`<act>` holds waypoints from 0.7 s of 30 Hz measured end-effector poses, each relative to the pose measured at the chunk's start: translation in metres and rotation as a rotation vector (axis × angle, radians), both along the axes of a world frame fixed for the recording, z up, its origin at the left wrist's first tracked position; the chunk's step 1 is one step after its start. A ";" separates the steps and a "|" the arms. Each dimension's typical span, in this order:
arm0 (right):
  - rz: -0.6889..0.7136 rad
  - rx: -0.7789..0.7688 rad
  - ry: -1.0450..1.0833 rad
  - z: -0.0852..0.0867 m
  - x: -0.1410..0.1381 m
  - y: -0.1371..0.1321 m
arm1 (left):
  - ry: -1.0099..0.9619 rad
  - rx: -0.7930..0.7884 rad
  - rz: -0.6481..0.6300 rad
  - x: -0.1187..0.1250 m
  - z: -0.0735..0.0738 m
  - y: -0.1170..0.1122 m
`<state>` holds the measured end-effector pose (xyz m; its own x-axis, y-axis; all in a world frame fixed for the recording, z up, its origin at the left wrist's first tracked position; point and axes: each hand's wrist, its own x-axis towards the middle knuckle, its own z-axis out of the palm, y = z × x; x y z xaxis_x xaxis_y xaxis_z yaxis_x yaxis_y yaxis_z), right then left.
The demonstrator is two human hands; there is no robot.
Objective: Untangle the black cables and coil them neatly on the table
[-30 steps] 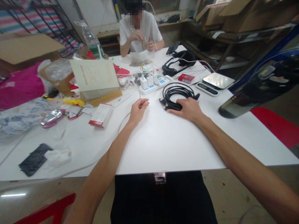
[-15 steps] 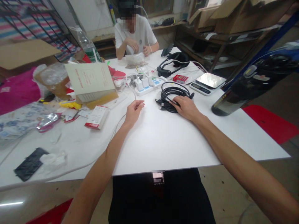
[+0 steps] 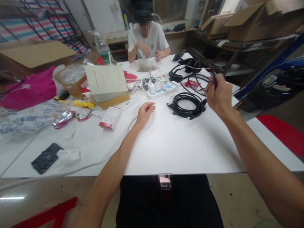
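Note:
My right hand [image 3: 218, 95] is raised above the right side of the white table, its fingers closed on a black cable [image 3: 199, 76]. Loose loops of this cable hang to the left of the hand. Just below and to the left, a coil of black cable [image 3: 186, 116] lies flat on the table; whether the held loops join it I cannot tell. My left hand [image 3: 145, 114] rests on the table left of the coil, fingers loosely curled with a gap to the thumb and nothing visible in them.
A white power strip [image 3: 169, 90] with chargers stands behind the coil, beside a red box [image 3: 192, 84] and a black headset [image 3: 175, 75]. Left are a red-and-white box [image 3: 110, 117], a cream box [image 3: 106, 77] and clutter. A large black bottle [image 3: 268, 87] stands right. Opposite sits a person [image 3: 153, 39].
My right hand has lifted off the coil and moved up and to the right with a cable in its fingers. My left hand has hardly moved on the table; the view has shifted slightly.

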<state>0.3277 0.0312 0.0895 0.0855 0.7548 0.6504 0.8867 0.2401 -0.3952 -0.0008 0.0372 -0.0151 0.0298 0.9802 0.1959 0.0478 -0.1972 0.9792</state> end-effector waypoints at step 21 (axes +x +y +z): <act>0.832 -0.501 -0.021 0.086 -0.138 0.023 | -0.149 -0.141 -0.284 -0.006 0.011 -0.005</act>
<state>0.1892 0.0544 0.1756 -0.6091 0.7582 0.2325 0.5173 0.6021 -0.6081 -0.0071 0.0319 -0.0045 0.2860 0.9547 0.0820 -0.1351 -0.0445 0.9898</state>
